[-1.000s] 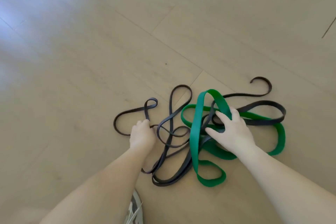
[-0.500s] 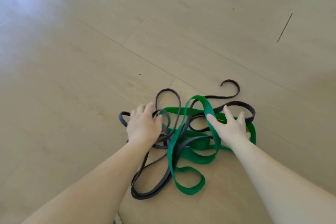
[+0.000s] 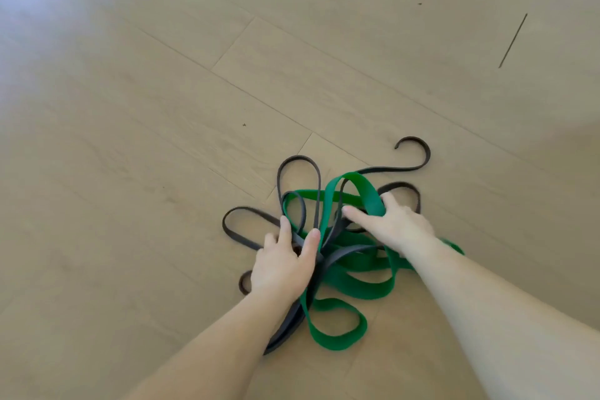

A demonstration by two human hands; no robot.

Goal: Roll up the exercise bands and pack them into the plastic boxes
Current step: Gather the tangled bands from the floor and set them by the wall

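A tangle of exercise bands lies on the floor in the lower middle of the head view. A wide green band loops through several narrower black bands. My left hand rests flat on the black bands at the pile's left side, fingers spread. My right hand presses on the pile's right side. An upright loop of the green band passes between its thumb and fingers, which stay apart. No plastic box is in view.
The pile sits on a pale wood-plank floor. A black band end curls out to the far right of the pile. Bright light falls on the floor at the upper left.
Both hands have pushed inward, so the bands are bunched tighter than before. The left hand moved right over the black loops. The right hand moved left under the green loop.
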